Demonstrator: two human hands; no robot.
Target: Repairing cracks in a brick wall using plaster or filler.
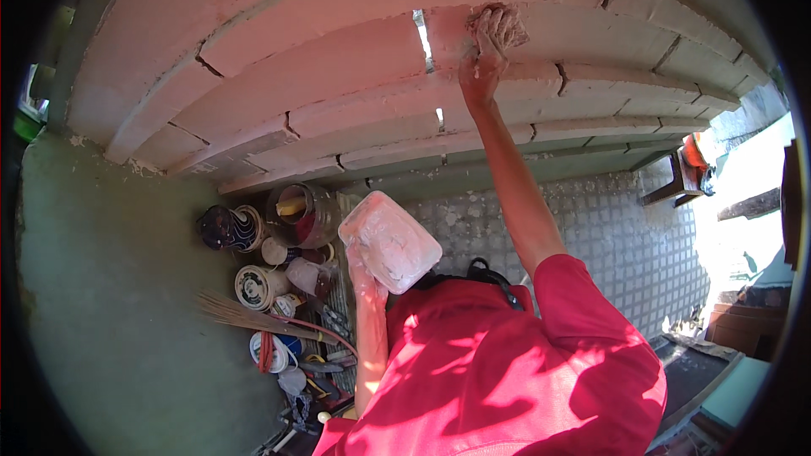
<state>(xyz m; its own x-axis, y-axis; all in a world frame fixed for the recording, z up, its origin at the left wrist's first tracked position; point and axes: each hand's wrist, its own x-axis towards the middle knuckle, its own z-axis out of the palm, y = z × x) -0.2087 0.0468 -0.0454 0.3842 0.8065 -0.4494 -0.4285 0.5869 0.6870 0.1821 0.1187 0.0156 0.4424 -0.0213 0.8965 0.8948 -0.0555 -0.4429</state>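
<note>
My right arm is stretched up to the panelled surface (338, 42). My right hand (483, 52), smeared with white paste, is closed on a wet, plaster-coated wad (512, 27) and presses it against the panels. What the wad is made of cannot be made out. Just left of it, a bright narrow gap (422, 38) runs between two panels, and a smaller gap (440, 118) shows lower down. In front of my chest, my left hand (361, 263) grips a rectangular plastic tub (393, 241) by its side. Pale, wet paste coats the tub's inside. Some left fingers are hidden.
Along the green wall (127, 287) at left stand a clear bucket (306, 211), a white paint pail (255, 287) and a stick broom (245, 314), amid scattered tools. A wooden stool (676, 181) stands on the tiled floor (608, 228) at right. Raised ledges (405, 93) cross the panels.
</note>
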